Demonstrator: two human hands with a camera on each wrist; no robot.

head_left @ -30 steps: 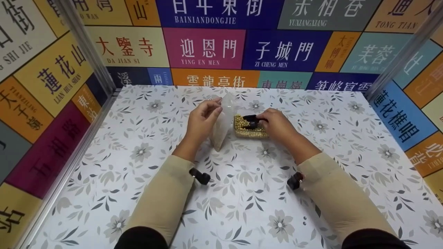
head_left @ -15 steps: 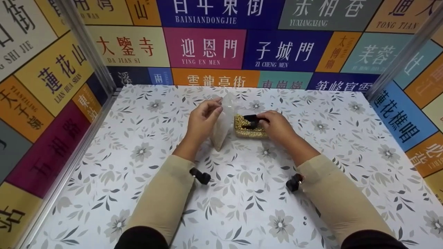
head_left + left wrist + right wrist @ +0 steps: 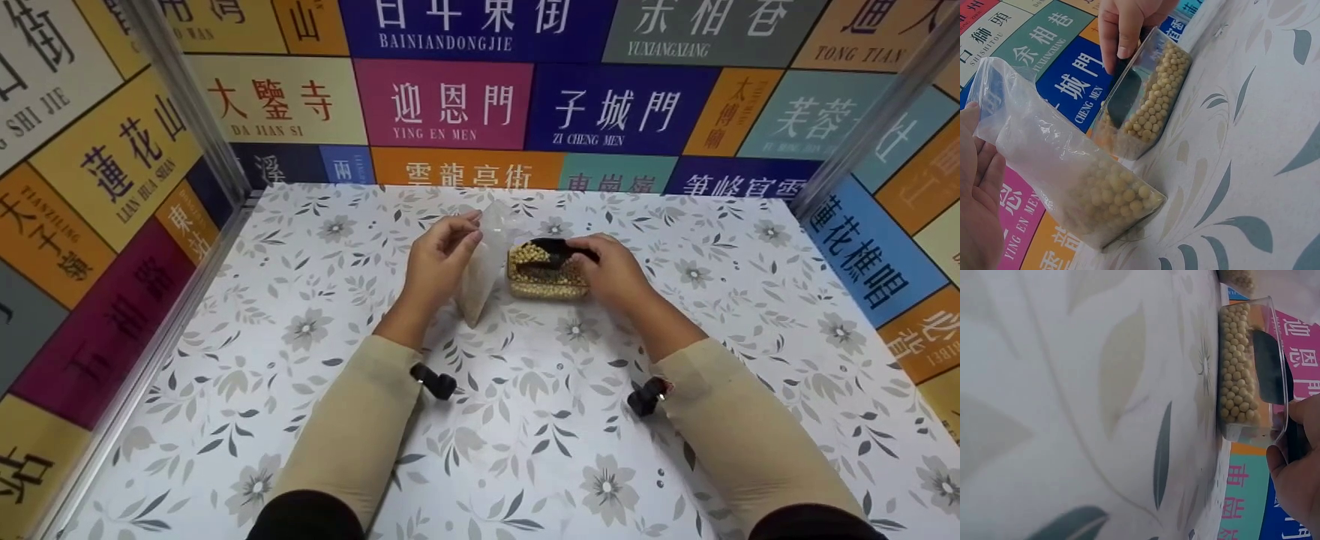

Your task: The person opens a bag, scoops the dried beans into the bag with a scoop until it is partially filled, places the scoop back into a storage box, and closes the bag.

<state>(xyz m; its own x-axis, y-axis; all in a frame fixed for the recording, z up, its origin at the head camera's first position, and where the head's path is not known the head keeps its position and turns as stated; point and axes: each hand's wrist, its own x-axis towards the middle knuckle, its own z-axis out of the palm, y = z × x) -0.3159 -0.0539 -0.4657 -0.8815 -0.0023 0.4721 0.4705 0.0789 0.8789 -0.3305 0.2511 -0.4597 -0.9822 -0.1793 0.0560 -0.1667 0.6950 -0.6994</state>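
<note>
In the head view my left hand (image 3: 442,259) pinches a clear plastic bag (image 3: 486,262) near its top and holds it upright on the table. Soybeans (image 3: 1120,197) fill the bottom of the bag, as the left wrist view shows. Just right of it stands a clear rectangular container (image 3: 546,291) with more soybeans (image 3: 1235,371) inside. My right hand (image 3: 615,274) grips the handle of a black scoop (image 3: 551,247) at the container's right end. The scoop's blade (image 3: 1269,368) is inside the container, seen through its wall, among the beans.
A white tablecloth (image 3: 517,435) with grey flowers and leaves covers the table. Colourful panels (image 3: 442,105) with Chinese lettering wall it in at the back and both sides. Metal posts (image 3: 191,97) stand at the rear corners.
My right hand has drawn back slightly to the right with the scoop, which now lies at a different tilt over the beans. The left hand and bag stay in place.
</note>
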